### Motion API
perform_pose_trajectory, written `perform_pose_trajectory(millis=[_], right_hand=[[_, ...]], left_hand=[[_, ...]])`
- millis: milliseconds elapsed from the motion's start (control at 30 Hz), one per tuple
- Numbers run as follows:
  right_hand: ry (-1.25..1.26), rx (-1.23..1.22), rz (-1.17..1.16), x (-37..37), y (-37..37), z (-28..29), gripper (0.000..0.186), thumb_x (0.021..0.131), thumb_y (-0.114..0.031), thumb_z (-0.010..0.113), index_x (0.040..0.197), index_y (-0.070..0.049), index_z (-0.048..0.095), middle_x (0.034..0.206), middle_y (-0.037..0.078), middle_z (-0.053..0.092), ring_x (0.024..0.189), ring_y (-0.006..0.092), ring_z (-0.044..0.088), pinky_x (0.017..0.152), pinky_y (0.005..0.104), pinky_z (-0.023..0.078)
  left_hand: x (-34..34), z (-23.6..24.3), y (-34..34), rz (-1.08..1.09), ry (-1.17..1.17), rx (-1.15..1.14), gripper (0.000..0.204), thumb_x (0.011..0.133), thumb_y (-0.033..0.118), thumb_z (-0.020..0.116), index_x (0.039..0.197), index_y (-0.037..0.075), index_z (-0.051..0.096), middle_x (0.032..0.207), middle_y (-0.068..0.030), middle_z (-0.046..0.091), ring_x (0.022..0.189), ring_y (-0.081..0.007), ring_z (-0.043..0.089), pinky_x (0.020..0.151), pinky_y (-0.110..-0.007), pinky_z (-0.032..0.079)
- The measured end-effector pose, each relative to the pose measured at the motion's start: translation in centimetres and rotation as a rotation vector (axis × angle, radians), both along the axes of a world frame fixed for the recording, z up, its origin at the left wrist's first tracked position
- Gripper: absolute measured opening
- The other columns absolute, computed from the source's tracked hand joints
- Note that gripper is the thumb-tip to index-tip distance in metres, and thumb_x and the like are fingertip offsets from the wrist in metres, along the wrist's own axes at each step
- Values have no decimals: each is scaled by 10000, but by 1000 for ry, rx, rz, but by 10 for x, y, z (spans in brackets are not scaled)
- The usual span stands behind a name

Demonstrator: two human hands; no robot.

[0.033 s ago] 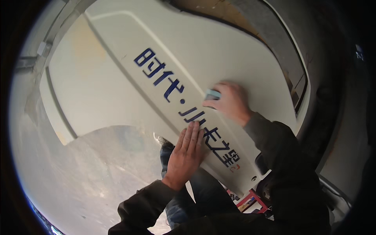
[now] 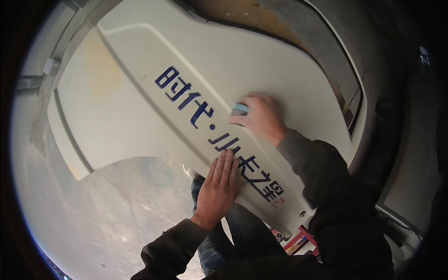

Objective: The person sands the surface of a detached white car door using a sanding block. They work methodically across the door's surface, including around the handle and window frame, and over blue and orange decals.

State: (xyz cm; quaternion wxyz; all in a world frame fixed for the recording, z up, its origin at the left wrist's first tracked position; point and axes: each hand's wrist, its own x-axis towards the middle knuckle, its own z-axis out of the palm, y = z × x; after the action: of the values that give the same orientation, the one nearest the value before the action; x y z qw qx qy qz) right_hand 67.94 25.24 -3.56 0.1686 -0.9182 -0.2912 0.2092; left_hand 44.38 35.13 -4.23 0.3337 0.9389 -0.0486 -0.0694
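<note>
A large off-white vehicle door panel [image 2: 261, 60] fills the middle, with dark blue lettering [image 2: 189, 95] running diagonally down it. My right hand [image 2: 261, 116] is closed around a small block [image 2: 240, 110], light blue on top and dark below, pressed against the panel just right of the lettering. It looks like a sanding block, but I cannot make out its underside. My left hand [image 2: 217, 186] lies flat on the panel's near edge, fingers stretched out, its fingertips over the lower lettering. Nothing shows in the left hand.
A dark-edged window opening [image 2: 322, 60] curves along the panel's upper right. Yellowish patches [image 2: 102, 70] mark its upper left. A curved cutout shows the grey floor [image 2: 140, 214]. A red frame [image 2: 301, 240] stands below the panel's lower end, near my legs.
My right hand has slid with the block a little up and left along the panel. The left hand stays at its place on the panel. The whole view has shifted slightly.
</note>
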Motion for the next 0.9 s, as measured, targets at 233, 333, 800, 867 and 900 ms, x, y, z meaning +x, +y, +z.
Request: perform_pose_trajectory(millis=[233, 333, 800, 867, 900], right_hand=[[31, 50, -61, -25, -30, 2, 399, 801, -381, 889, 999, -60, 761, 1022, 129, 735, 956, 378, 715, 808, 487, 564], [71, -103, -142, -39, -96, 24, 459, 788, -396, 897, 1055, -53, 748, 956, 151, 749, 912, 381, 732, 828, 480, 573], [-330, 70, 308, 9, -40, -15, 715, 912, -168, 778, 1575, -121, 513, 1686, 91, 436, 1582, 325, 345, 1275, 572, 258], [-381, 116, 300, 44, 0, -33, 694, 938, -186, 759, 1582, -129, 505, 1688, 82, 431, 1585, 323, 338, 1283, 569, 249], [-399, 141, 298, 53, 10, -38, 684, 951, -194, 749, 1586, -133, 501, 1690, 78, 429, 1586, 322, 335, 1286, 568, 244]], left_hand=[[7, 5, 24, 164, 22, 113, 815, 908, 296, 781, 1558, -70, 453, 1678, -290, 366, 1582, -434, 337, 1297, -564, 262], [4, 14, 12, 154, 68, 46, 841, 904, 323, 793, 1543, -103, 450, 1675, -307, 354, 1577, -451, 335, 1289, -561, 285], [6, 12, 13, 196, 63, 83, 782, 945, 290, 753, 1564, -71, 439, 1693, -267, 352, 1605, -391, 308, 1306, -520, 275], [7, 9, 3, 181, 63, 58, 789, 941, 279, 754, 1574, -63, 428, 1701, -257, 345, 1605, -387, 309, 1305, -521, 276], [3, 7, 0, 165, 67, 73, 800, 931, 281, 763, 1574, -58, 430, 1708, -247, 337, 1607, -382, 308, 1307, -515, 274]])
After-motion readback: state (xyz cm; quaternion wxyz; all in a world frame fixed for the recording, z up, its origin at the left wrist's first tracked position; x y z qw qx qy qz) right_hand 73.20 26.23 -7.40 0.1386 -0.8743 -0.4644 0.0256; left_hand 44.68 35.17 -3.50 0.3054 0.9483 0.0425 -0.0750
